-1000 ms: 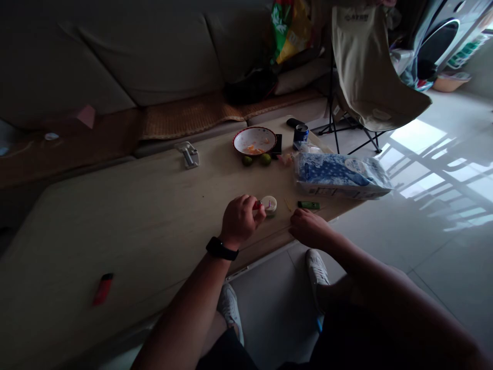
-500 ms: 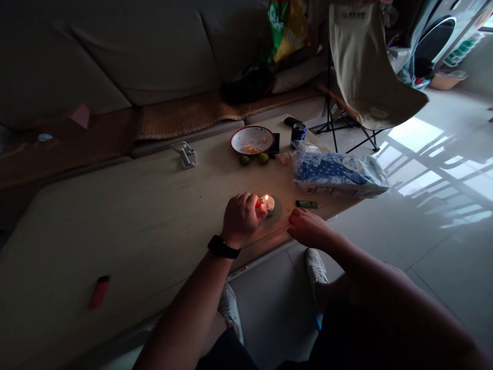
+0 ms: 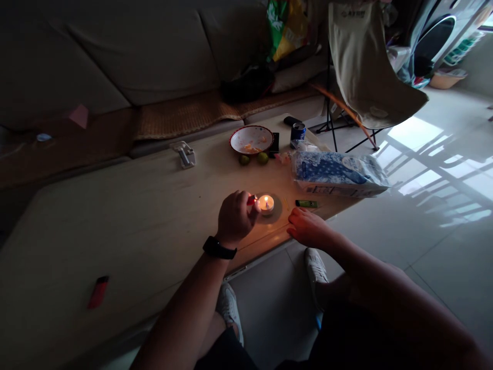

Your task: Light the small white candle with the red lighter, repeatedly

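Observation:
A small round candle [image 3: 266,206] burns near the front edge of the table [image 3: 154,216], its flame lighting the wood around it. My left hand [image 3: 235,217], with a black watch on the wrist, is closed around a red lighter [image 3: 251,200] just left of the candle. To the right of the candle my right hand [image 3: 306,225] rests at the table edge with its fingers curled; whether anything is in them is hidden. A green lighter [image 3: 306,204] lies just beyond that hand, and thin yellowish sticks [image 3: 285,204] lie between it and the candle.
At the right end sits a blue-and-white plastic pack [image 3: 339,173]. Behind are a bowl [image 3: 251,140], two green fruits [image 3: 262,158] and a blue can [image 3: 298,131]. A red-and-black lighter [image 3: 99,292] lies at left. A folding chair [image 3: 365,67] and a sofa [image 3: 142,51] stand beyond.
My left hand has drawn the red lighter slightly left, away from the wick. The candle flame now glows brighter over the wax and table. My right hand has hardly moved.

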`<act>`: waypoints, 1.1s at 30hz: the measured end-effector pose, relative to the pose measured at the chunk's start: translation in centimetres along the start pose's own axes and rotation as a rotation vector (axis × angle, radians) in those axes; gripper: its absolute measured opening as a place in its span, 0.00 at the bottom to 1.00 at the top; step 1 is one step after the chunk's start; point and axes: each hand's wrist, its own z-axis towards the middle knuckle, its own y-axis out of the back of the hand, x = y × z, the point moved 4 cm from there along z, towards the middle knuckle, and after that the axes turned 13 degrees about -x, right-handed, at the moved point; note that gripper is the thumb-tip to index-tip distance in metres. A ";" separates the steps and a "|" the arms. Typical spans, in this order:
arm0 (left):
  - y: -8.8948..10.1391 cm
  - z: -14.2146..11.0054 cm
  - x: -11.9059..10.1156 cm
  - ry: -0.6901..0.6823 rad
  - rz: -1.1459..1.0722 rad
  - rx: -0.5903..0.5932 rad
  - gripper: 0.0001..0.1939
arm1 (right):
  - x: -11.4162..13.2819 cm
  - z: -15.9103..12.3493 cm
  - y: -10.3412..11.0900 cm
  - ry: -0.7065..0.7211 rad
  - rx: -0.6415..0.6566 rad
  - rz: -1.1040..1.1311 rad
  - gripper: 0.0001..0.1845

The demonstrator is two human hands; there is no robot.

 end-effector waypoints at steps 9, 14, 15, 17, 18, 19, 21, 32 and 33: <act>3.3 -1.5 3.7 0.179 -0.138 -0.136 0.06 | -0.2 -0.1 -0.1 -0.016 -0.027 0.008 0.12; 4.3 -2.5 5.4 0.204 -0.089 -0.142 0.07 | 0.0 -0.1 0.1 -0.009 -0.020 -0.005 0.12; 4.5 -2.6 5.6 0.208 -0.083 -0.145 0.07 | 0.1 -0.1 0.1 -0.012 -0.017 -0.007 0.12; 4.7 -2.9 6.0 0.220 -0.072 -0.144 0.08 | 0.1 0.0 0.2 -0.020 -0.012 -0.011 0.13; 4.8 -3.0 6.2 0.228 -0.066 -0.140 0.08 | 0.1 0.0 0.2 -0.023 -0.010 -0.012 0.13; 4.9 -3.1 6.3 0.235 -0.060 -0.135 0.08 | 0.1 0.0 0.2 -0.025 -0.008 -0.013 0.13; 4.9 -3.3 6.4 0.240 -0.057 -0.126 0.07 | 0.1 -0.1 0.2 -0.029 -0.005 -0.011 0.14; 4.8 -3.1 5.6 0.198 -0.071 -0.085 0.08 | 0.0 -0.1 0.2 -0.025 -0.016 -0.009 0.13; 4.8 -3.1 5.6 0.198 -0.068 -0.079 0.08 | 0.0 -0.1 0.1 -0.025 -0.015 -0.007 0.13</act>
